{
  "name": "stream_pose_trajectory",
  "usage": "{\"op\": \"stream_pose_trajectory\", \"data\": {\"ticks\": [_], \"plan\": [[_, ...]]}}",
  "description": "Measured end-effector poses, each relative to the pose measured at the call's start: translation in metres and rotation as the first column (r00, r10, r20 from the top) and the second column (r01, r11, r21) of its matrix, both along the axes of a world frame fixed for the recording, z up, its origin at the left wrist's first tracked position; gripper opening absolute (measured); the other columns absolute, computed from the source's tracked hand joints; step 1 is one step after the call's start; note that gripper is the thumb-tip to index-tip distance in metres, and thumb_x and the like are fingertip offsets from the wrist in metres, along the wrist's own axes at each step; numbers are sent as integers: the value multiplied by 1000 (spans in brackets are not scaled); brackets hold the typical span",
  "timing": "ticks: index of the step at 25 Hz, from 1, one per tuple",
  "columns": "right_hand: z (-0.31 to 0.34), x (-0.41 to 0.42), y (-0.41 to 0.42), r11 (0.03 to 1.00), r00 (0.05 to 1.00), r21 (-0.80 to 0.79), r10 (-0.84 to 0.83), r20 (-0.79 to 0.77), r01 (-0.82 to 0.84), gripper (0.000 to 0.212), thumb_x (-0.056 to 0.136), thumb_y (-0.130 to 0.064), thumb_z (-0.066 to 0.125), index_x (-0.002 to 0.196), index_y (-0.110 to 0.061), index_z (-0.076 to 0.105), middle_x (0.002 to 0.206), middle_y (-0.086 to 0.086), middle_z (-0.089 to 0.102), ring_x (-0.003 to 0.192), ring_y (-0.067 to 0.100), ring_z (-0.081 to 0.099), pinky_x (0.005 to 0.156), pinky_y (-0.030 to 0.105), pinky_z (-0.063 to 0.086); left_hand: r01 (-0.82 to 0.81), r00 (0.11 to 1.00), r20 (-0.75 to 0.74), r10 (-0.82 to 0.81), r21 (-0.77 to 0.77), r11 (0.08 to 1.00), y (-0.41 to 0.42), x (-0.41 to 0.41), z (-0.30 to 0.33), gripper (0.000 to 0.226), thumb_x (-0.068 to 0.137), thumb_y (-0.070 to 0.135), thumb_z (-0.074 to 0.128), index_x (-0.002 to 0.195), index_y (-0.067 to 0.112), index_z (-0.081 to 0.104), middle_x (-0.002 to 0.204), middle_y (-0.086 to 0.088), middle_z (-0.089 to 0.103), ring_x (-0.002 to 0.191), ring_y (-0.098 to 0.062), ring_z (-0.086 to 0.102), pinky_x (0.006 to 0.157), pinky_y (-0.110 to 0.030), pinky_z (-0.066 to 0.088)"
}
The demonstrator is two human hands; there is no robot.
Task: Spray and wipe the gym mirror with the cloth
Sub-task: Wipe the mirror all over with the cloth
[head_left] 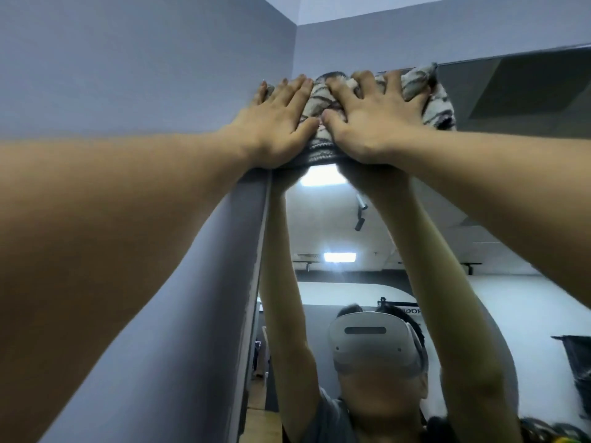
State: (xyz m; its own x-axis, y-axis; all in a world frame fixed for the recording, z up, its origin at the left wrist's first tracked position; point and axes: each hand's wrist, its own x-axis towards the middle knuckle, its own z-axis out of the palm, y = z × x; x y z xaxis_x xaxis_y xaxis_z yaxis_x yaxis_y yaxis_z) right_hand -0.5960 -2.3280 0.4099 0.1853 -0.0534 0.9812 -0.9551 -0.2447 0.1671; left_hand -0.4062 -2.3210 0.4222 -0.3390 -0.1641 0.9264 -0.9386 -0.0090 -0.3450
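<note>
Both spread hands, left hand [278, 123] and right hand [374, 123], press cloth [323, 100] against mirror [323, 219] beside grey wall [144, 65].

Both forearms bare from elbow to wrist; no sleeves, watch or bands in sight. Left hand [281, 123] and right hand [374, 123] bare too: no gloves, no rings, nails short and unpainted. Reflection in the mirror [527, 100] shows a white headset [372, 342] strapped over the upper face, smooth rounded shell, dark oblong slot at front centre, small dark dots near its lower corners. Dark hair above it. Grey short-sleeved shirt [329, 417] at the shoulder.
</note>
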Motion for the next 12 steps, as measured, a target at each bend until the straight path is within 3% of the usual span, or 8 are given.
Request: {"op": "stream_pose_trajectory", "data": {"ticks": [4, 6, 9, 11, 12], "plan": [[-45, -1, 7, 993, 998, 105, 51, -48, -46, 65, 107, -63, 23, 166, -44, 6, 177, -6, 4, 161, 36, -4, 120, 74, 5, -8, 999, -53, 10, 30, 1000, 4, 1, -41, 87, 92, 57, 15, 165, 14, 4, 173, -8, 1, 160, -27, 3, 128, -46, -6], [-61, -8, 12, 992, 996, 124, -1, -86, 12, 67, 106, -66, 20, 167, -43, 4, 177, -4, 2, 161, 38, -5, 120, 75, 0, 24, 994, -108, -16, 79, 997, 5, -8, -59, 88, 89, 55, 18, 165, 13, 3, 173, -8, -2, 160, -28, 0, 128, -47, -7], [-67, -17, 19, 974, 958, -47, -225, -179, 220, 74, 104, -70, 13, 169, -34, 8, 177, 2, 7, 161, 41, -7, 119, 75, -11, 4, 981, -192, 17, 109, 994, 10, -24, -67, 91, 84, 49, 17, 165, 10, 1, 173, -10, -6, 159, -32, -10, 127, -50, -10], [-64, -22, 16, 975, 951, -84, -220, -217, 206, 75, 105, -69, 14, 169, -30, 11, 178, 1, 4, 162, 37, -10, 118, 77, -11, 11, 980, -198, 8, 92, 996, 10, -30, -68, 90, 84, 46, 15, 164, 9, -1, 173, -11, -8, 158, -32, -13, 126, -50, -10], [-62, -23, 13, 990, 964, -42, -140, -227, 134, 73, 105, -68, 17, 169, -33, 10, 178, -3, 1, 162, 34, -12, 119, 79, -6, 49, 980, -198, -32, 79, 996, 7, -31, -70, 88, 85, 45, 14, 164, 11, -3, 173, -10, -10, 158, -31, -13, 126, -49, -11]]}}
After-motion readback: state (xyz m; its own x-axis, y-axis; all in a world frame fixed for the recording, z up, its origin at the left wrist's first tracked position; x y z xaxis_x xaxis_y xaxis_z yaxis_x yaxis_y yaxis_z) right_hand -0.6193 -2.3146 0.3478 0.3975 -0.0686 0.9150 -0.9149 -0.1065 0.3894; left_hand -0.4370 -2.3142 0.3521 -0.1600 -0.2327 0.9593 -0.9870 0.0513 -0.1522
